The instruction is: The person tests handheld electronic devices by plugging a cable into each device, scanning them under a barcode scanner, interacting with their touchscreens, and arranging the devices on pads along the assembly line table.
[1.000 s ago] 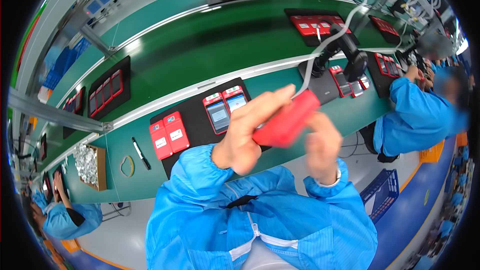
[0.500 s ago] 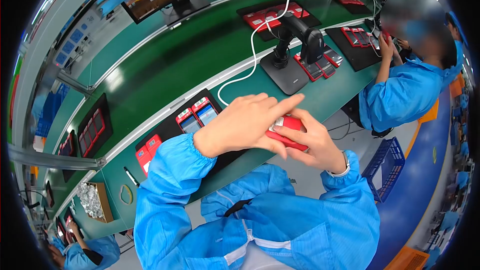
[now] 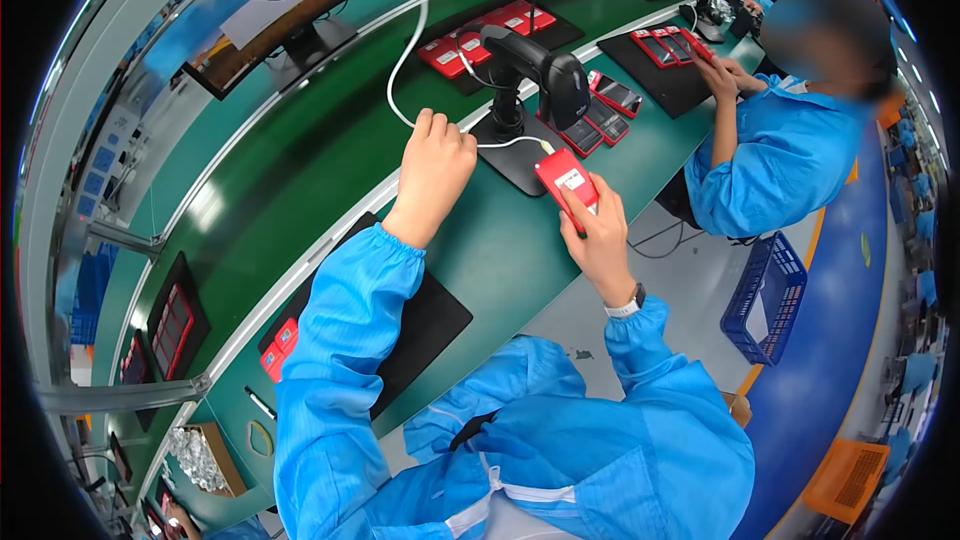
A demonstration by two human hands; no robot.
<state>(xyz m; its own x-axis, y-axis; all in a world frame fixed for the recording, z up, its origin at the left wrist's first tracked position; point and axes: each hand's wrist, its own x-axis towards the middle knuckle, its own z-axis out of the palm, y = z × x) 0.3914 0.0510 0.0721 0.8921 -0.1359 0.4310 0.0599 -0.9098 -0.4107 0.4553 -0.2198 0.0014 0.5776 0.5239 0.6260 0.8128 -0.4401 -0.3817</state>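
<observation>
My right hand [image 3: 600, 245] grips a red handheld device [image 3: 566, 180] with a white label facing up, holding it above the bench beside the scanner stand. A white cable [image 3: 510, 143] runs to the top end of this device, and its pale plug meets the edge there. My left hand [image 3: 437, 175] is closed around the same cable, to the left of the device; the fingertips are partly hidden. Just beyond my right hand, several red-framed devices [image 3: 603, 120] lie screen up near the black barcode scanner [image 3: 565, 90] on its stand.
A black mat [image 3: 430, 325] lies under my left sleeve, with red devices [image 3: 280, 348] at its far left. Behind the bench runs a green conveyor [image 3: 290, 130]. On the right a co-worker in blue [image 3: 790, 150] handles red devices; a blue basket [image 3: 765, 300] stands on the floor.
My hands have moved apart. My left hand has gone up and left and now holds the cable; my right hand has carried the red device towards the scanner. The view has shifted.
</observation>
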